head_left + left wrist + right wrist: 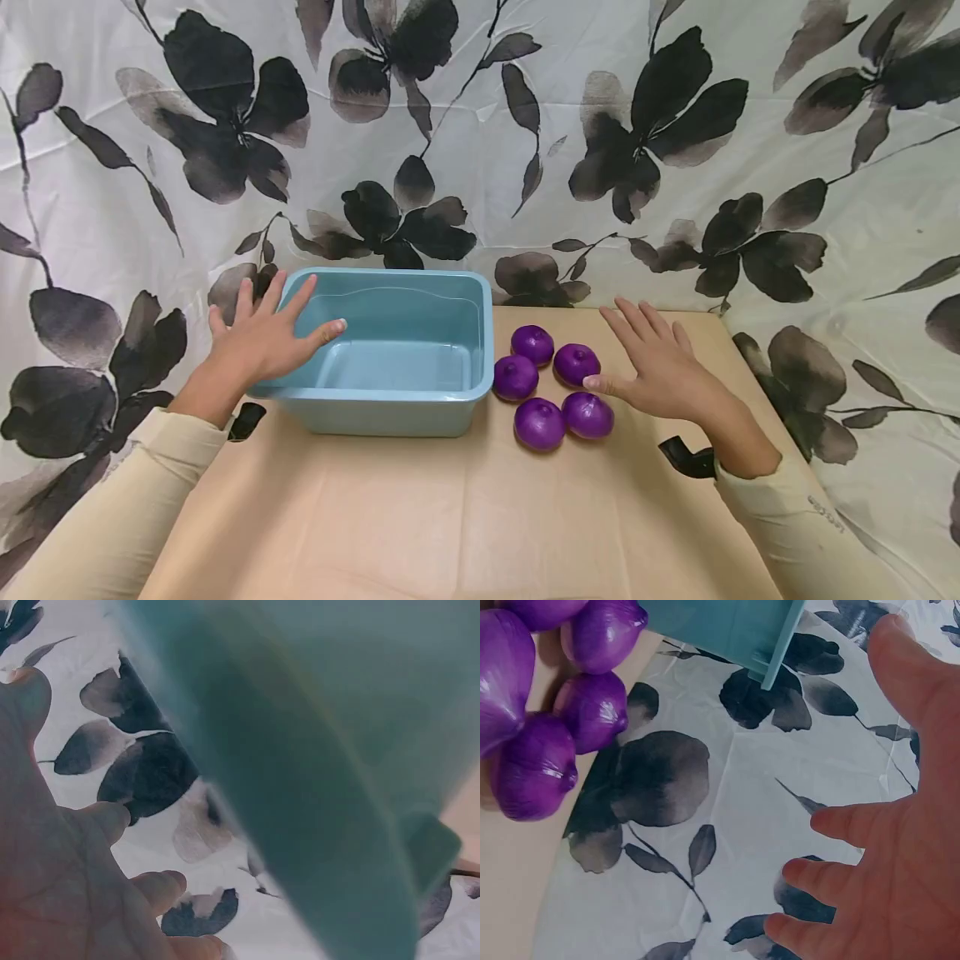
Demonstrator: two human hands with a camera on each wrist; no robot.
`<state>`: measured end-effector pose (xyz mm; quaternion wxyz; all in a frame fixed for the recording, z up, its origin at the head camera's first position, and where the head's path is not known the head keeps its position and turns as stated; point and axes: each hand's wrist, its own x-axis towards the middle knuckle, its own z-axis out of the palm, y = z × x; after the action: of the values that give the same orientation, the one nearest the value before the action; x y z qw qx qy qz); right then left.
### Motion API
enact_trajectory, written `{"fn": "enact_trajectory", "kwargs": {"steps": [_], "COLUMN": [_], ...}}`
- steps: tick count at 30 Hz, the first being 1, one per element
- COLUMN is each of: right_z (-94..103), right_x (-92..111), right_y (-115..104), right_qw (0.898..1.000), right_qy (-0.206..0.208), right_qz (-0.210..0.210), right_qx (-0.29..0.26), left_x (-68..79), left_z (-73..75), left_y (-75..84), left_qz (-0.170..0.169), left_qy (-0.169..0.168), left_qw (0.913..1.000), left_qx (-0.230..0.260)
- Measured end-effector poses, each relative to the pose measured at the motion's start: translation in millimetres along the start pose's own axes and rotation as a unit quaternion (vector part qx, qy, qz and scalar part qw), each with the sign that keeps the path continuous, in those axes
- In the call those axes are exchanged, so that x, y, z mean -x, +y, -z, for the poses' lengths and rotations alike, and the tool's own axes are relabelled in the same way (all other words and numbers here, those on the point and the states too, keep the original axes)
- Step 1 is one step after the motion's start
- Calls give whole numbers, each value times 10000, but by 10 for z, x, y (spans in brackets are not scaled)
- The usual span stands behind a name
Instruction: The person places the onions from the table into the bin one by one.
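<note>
A light-blue rectangular plastic tub [390, 414] sat on the tan-covered table [450, 517]. Five glossy purple, round onion-like vegetables [539, 425] lay clustered to the tub's right, the nearest just beside its wall. The hands were well apart and held nothing: the left hand [266, 337] hovered at the tub's left end, fingers and thumb spread, while the right hand [663, 371], its thumb stretched away from its fingers, was right of the tub, past the cluster. Behind the tub hung a white cloth with black-and-grey flowers [540, 229].
</note>
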<state>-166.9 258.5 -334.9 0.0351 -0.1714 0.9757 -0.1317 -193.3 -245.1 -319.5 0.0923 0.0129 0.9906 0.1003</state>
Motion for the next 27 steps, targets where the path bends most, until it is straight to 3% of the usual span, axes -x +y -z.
{"fn": "enact_trajectory", "kwargs": {"steps": [17, 27], "right_z": [-338, -581], "right_x": [158, 195], "right_y": [118, 196], "right_qw": [9998, 9995], "right_qy": [70, 72], "right_qz": [49, -57], "right_qx": [-172, -311], "left_x": [-8, 1], "left_z": [-93, -85], "left_y": [-289, -417], "left_qz": [267, 187], "left_qy": [-72, -404], "left_qw": [9996, 9984], "left_qx": [105, 337]}}
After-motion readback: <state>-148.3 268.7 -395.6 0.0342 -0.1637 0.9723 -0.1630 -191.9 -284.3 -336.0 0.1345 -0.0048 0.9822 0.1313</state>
